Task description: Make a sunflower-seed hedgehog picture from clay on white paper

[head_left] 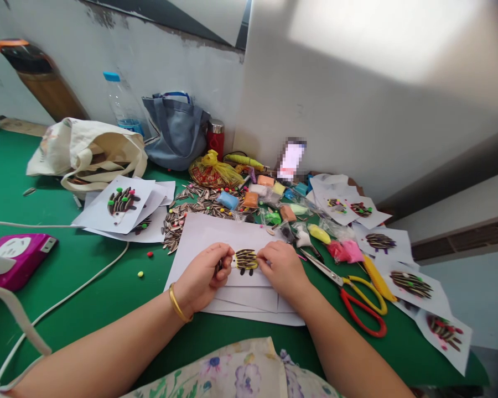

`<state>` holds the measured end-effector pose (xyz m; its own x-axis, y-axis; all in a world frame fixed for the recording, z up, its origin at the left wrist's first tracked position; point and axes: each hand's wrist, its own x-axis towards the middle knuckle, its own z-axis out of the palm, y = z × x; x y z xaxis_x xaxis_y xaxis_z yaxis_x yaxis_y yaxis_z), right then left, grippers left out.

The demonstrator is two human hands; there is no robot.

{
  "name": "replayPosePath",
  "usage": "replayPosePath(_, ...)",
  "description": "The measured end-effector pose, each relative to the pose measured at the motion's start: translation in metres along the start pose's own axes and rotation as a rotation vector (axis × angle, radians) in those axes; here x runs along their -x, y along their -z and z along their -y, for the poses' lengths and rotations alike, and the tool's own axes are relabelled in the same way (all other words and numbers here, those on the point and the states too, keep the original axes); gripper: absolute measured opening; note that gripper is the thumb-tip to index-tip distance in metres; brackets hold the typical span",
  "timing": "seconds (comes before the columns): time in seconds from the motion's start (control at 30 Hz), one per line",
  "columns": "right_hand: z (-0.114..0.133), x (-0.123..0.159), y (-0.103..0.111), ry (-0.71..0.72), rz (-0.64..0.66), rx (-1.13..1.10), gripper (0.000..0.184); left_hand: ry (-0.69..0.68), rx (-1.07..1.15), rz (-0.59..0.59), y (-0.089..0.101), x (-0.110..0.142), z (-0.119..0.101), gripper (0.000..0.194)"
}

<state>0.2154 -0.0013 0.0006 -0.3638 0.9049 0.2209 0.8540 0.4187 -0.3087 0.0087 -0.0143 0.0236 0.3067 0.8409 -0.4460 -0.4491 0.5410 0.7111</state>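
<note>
A hedgehog figure [246, 258] of yellow clay and striped sunflower seeds, with dark feet, lies on white paper [199, 232] in front of me. At its left edge is my left hand [205, 273], its fingers curled round several dark sunflower seeds [218, 267]; thumb and forefinger are pinched together by the hedgehog's head. My right hand [284, 268] rests over the paper on the other side. Its thumb and forefinger pinch at the hedgehog's right end, and whatever is between them is hidden. More white sheets [244, 298] lie beneath.
Loose sunflower seeds [199, 202] spread behind the paper, beside bagged coloured clay [228, 200]. Scissors [344, 282] lie at the right, near finished hedgehog cards [410, 282]. Further cards [116, 204], a white cable [83, 287] and a purple device [20, 257] occupy the left.
</note>
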Motion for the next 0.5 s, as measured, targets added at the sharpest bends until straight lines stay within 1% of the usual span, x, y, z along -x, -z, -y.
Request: replayPosePath(0.5,0.002,-0.0017,-0.0008,0.047,0.019,0.079,0.007,0.006,0.027,0.0,0.001,-0.0004,-0.0005,0.014)
